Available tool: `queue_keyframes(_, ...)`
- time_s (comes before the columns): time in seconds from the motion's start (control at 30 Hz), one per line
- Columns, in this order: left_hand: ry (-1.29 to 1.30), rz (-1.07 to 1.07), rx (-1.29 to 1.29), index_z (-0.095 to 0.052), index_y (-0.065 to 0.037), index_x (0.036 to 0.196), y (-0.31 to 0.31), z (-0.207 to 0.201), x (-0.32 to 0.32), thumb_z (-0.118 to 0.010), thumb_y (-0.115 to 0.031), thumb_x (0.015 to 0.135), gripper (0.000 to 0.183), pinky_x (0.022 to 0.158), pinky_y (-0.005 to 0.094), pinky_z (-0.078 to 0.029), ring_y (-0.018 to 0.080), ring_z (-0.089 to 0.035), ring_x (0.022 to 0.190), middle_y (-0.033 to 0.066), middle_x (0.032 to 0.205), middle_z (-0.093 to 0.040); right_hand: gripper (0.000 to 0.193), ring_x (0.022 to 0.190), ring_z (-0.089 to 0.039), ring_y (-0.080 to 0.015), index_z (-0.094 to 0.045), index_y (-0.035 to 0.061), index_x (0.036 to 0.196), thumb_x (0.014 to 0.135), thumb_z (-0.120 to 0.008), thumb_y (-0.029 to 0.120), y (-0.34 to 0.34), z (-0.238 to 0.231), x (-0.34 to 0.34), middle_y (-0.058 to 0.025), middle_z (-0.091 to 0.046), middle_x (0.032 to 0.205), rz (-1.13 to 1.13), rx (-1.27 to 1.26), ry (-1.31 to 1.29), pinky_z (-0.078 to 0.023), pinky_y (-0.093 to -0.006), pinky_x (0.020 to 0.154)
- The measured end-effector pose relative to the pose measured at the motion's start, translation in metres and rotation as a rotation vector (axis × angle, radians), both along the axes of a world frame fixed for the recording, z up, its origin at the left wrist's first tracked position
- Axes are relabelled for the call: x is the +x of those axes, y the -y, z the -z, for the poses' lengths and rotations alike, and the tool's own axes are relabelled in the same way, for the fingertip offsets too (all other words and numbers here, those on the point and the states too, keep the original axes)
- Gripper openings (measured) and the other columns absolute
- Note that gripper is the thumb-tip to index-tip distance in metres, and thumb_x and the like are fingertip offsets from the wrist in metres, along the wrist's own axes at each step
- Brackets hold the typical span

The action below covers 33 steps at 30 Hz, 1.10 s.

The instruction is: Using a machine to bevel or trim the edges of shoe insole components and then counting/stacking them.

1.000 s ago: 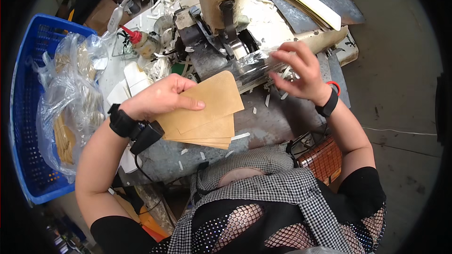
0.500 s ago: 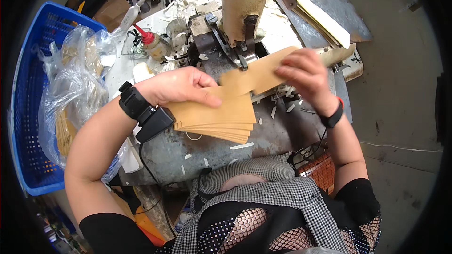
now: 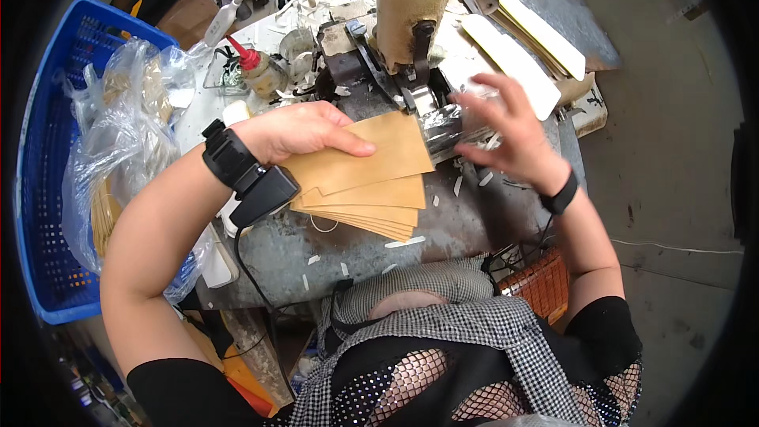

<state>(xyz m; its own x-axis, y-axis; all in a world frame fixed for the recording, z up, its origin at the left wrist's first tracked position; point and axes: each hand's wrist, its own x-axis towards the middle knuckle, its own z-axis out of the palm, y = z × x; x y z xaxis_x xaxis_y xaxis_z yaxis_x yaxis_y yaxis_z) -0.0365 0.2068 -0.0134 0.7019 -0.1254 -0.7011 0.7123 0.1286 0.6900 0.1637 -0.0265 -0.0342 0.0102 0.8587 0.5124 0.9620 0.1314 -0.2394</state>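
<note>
Motion blur smears right hand (image 3: 510,130); left hand (image 3: 304,130) covers brown envelopes (image 3: 371,182).

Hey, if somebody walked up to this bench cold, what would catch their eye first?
Probably the fanned stack of tan paper envelopes in the middle of the grey bench, with the left hand pressed flat on top. Just behind it stands a worn beige machine head, and the right hand is spread open beside its base. At far left, a bright blue plastic crate holds clear bags.
</note>
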Motion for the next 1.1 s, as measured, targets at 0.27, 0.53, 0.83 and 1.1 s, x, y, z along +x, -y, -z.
queue_keyframes(0.27, 0.184, 0.157, 0.087, -0.066, 0.000, 0.097, 0.004, -0.001, -0.008, -0.072, -0.020, 0.082, 0.025, 0.068, 0.0206, -0.050, 0.0054, -0.062, 0.073, 0.0013, 0.086, -0.068, 0.019, 0.080, -0.060, -0.0212, -0.069, 0.0051, 0.089, 0.070, -0.071, 0.002, 0.022, -0.034, 0.055, -0.0059, -0.065, 0.082, 0.049, -0.074, -0.275, -0.046, -0.0311, 0.077)
queue_keyframes(0.53, 0.079, 0.052, 0.015, -0.067, 0.002, 0.102, 0.001, -0.014, -0.015, -0.068, -0.020, 0.085, 0.027, 0.069, 0.0223, -0.051, 0.0075, -0.064, 0.075, 0.0039, 0.090, -0.069, 0.040, 0.095, -0.058, -0.0259, -0.063, 0.0055, 0.105, 0.073, -0.076, 0.026, 0.025, -0.008, 0.078, -0.0113, -0.062, 0.096, 0.578, 0.095, 0.120, -0.045, -0.0349, 0.086)
queue_keyframes(0.83, 0.062, 0.052, 0.062, -0.066, 0.002, 0.099, 0.000, -0.009, -0.015, -0.065, -0.021, 0.088, 0.026, 0.069, 0.0211, -0.050, 0.0063, -0.064, 0.074, 0.0035, 0.089, -0.069, 0.031, 0.107, -0.051, -0.0304, -0.060, 0.0125, 0.114, 0.086, -0.063, 0.025, -0.003, 0.015, 0.084, -0.0117, -0.055, 0.115, 0.235, -0.008, 0.067, -0.043, -0.0387, 0.091)
queue_keyframes(1.1, 0.070, -0.024, 0.047, -0.068, -0.001, 0.090, 0.001, 0.005, 0.004, -0.064, -0.023, 0.088, 0.022, 0.066, 0.0205, -0.049, 0.0046, -0.061, 0.069, 0.0004, 0.082, -0.068, 0.042, 0.105, -0.052, -0.0330, -0.060, 0.0100, 0.114, 0.073, -0.068, 0.016, 0.006, 0.004, 0.016, -0.0134, -0.055, 0.115, -0.120, -0.037, 0.099, -0.041, -0.0434, 0.092)
